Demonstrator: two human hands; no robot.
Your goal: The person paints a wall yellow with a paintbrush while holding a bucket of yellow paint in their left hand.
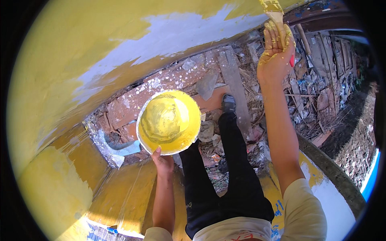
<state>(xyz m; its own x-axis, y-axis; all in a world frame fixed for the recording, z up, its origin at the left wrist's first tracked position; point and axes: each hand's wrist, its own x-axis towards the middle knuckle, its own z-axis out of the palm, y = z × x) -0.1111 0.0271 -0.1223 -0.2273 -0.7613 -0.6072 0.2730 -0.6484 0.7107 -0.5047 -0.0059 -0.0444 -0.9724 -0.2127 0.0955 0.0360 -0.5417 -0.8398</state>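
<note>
My left hand (pixel 163 164) holds a yellow bucket (pixel 194 116) by its near rim, thumb over the edge, other fingers out of sight. Far right, my right hand (pixel 275 66) has fingers nearly straight, thumb securing the brush (pixel 276 17); its bristles perhaps touch the wall (pixel 193 34).

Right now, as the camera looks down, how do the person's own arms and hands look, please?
Both forearms are bare below short, cream-coloured sleeves. The left hand and the right hand wear no gloves, and I see no watch or bracelet on either wrist. The right hand is streaked and spotted with yellow paint.
</note>
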